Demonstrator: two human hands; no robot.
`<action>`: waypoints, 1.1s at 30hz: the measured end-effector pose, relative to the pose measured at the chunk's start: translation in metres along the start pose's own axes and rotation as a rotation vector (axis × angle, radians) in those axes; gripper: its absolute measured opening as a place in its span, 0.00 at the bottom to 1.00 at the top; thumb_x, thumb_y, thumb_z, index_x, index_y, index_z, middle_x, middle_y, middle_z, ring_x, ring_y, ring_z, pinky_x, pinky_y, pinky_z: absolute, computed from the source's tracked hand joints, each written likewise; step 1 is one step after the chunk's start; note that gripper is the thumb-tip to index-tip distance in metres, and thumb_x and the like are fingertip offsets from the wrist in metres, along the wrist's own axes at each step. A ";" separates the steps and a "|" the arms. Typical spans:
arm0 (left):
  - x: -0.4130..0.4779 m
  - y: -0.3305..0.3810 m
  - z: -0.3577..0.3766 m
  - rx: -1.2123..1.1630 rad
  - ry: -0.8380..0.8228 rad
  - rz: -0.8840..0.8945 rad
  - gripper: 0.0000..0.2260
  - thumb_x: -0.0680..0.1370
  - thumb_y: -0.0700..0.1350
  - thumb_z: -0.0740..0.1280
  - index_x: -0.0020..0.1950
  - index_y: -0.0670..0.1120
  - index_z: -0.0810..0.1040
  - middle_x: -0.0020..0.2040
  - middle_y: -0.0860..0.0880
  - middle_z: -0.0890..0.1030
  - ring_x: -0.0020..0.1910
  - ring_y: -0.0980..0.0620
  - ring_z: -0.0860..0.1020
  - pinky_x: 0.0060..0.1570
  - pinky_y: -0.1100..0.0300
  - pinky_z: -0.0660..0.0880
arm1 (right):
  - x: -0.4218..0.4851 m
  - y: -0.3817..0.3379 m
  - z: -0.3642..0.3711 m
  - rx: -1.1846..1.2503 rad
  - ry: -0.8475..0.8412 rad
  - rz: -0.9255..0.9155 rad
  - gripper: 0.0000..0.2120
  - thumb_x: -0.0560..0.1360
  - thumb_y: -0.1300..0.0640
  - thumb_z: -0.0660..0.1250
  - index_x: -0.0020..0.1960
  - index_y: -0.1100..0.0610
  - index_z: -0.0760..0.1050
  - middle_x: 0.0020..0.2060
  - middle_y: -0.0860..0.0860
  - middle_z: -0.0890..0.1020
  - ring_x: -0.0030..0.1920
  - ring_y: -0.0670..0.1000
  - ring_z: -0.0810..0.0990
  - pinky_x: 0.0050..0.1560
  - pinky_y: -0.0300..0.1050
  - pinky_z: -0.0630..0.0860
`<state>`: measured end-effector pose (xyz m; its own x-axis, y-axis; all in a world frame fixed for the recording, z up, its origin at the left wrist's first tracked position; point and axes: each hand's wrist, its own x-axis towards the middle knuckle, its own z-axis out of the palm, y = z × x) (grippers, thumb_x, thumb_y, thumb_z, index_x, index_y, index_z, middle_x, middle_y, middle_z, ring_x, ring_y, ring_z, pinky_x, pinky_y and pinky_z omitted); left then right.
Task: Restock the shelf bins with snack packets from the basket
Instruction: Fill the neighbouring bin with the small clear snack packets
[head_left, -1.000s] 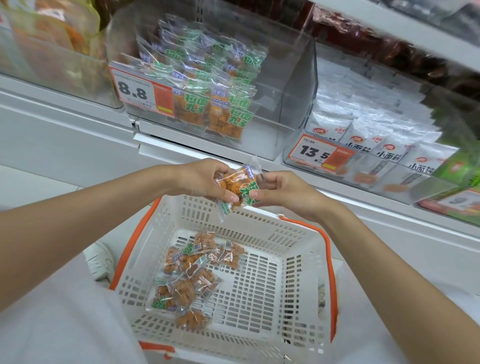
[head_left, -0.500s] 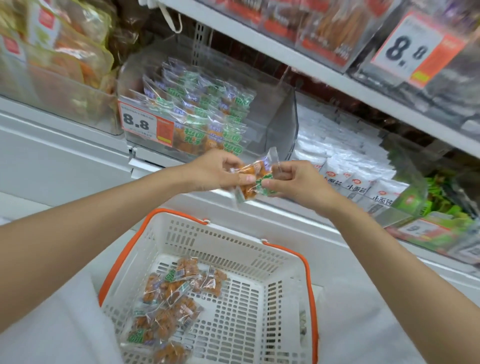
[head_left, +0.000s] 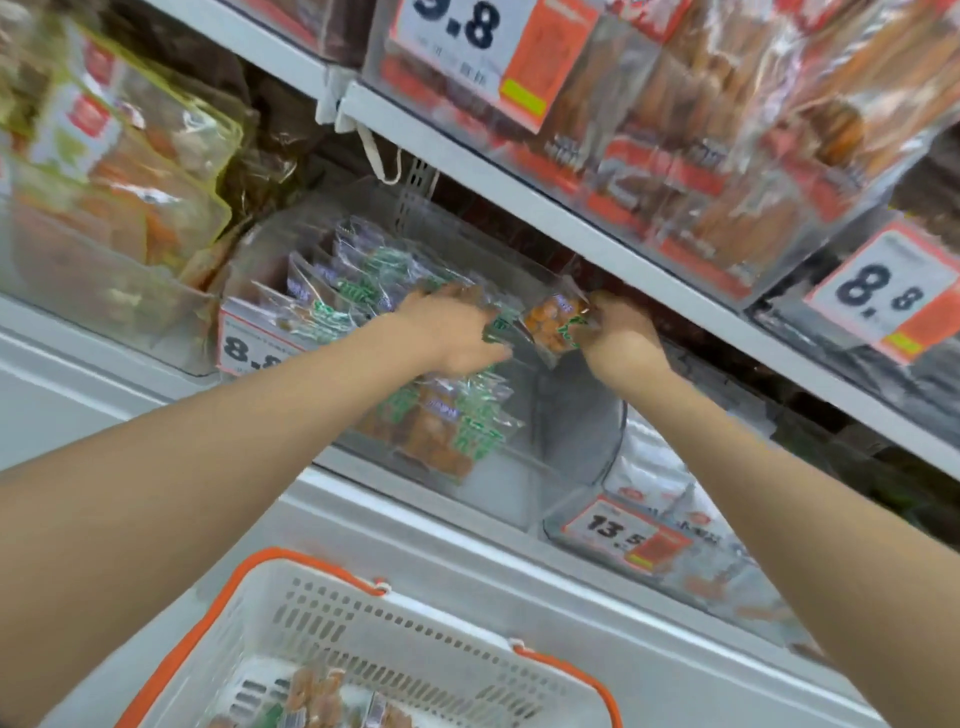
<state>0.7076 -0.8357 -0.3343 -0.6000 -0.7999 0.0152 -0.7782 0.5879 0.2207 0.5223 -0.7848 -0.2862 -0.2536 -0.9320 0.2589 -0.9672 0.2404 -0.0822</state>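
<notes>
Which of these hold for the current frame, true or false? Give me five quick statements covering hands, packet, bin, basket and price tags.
1. The right hand holds an orange snack packet up at the clear bin. True.
2. The left hand is down in the basket. False: it is up at the bin, on the packets stacked there.
3. The basket is empty. False: some packets lie in its bottom.
4. The bin being filled has open space on its right side. True.
5. The tag on the bin to the right reads 8.8. False: it reads 13.5.
</notes>
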 end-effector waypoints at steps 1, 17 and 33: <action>0.004 -0.001 0.003 0.037 -0.065 -0.020 0.33 0.79 0.68 0.47 0.80 0.54 0.49 0.80 0.50 0.46 0.79 0.46 0.45 0.75 0.43 0.44 | 0.016 0.003 0.006 -0.069 -0.033 0.022 0.18 0.79 0.61 0.61 0.69 0.59 0.69 0.63 0.58 0.76 0.61 0.59 0.76 0.56 0.47 0.71; 0.006 -0.006 0.008 0.142 -0.175 -0.022 0.33 0.79 0.68 0.42 0.80 0.54 0.42 0.80 0.47 0.39 0.78 0.45 0.38 0.74 0.39 0.37 | 0.104 0.020 0.081 -0.392 -0.139 -0.016 0.14 0.74 0.61 0.67 0.60 0.57 0.78 0.59 0.54 0.80 0.61 0.56 0.79 0.60 0.43 0.76; 0.003 -0.007 0.008 -0.010 -0.063 0.010 0.31 0.80 0.66 0.48 0.80 0.54 0.53 0.80 0.47 0.52 0.78 0.45 0.51 0.75 0.43 0.43 | 0.046 -0.002 0.038 -0.188 -0.051 -0.050 0.11 0.78 0.60 0.63 0.56 0.62 0.79 0.52 0.58 0.82 0.50 0.58 0.80 0.46 0.41 0.72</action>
<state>0.7100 -0.8413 -0.3431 -0.6182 -0.7848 -0.0439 -0.7705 0.5941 0.2309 0.5132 -0.8383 -0.3110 -0.2083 -0.9555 0.2090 -0.9655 0.2350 0.1120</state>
